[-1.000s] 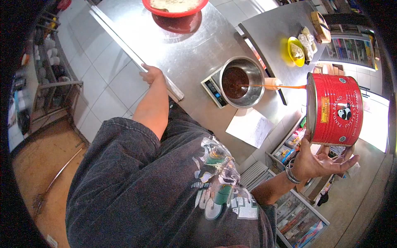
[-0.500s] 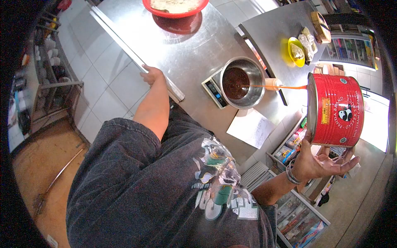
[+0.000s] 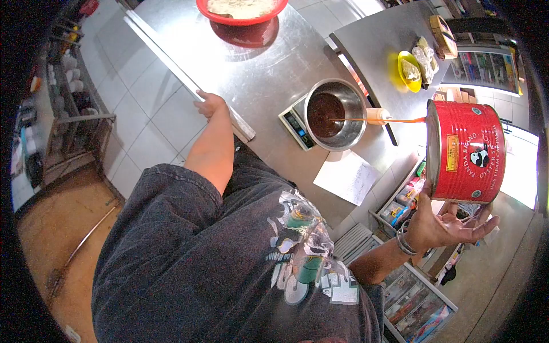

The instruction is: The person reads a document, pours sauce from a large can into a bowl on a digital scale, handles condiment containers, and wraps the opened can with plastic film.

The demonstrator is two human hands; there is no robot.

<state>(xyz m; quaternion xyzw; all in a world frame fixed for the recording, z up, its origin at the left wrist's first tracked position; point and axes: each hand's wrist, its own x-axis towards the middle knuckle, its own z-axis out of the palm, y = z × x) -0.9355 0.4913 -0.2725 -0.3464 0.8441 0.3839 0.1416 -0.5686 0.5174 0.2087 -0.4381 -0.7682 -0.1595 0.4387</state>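
My right hand (image 3: 437, 226) supports a large red oyster sauce can (image 3: 472, 154) from below, thumb against its side. The can lies tilted, its open end facing the bowl. A thin brown-orange stream of sauce (image 3: 400, 120) runs from its mouth into a steel bowl (image 3: 357, 108). Dark brown sauce (image 3: 326, 114) covers the bowl's bottom. Beneath the bowl is a digital scale (image 3: 295, 127) with a lit display, too small to read. My left hand (image 3: 213, 106) grips the edge of the steel table (image 3: 257, 86), its fingers partly hidden.
A red basin (image 3: 243, 20) with pale contents stands at the table's far end. Beside the bowl are a bottle (image 3: 377, 116) and a written paper sheet (image 3: 347, 177). A second steel table (image 3: 372, 43) carries a yellow plate (image 3: 409, 80). Shelves (image 3: 74, 120) stand at left.
The sauce stream keeps running into the bowl. The can has shifted very slightly to the right; my left hand has stayed in place.
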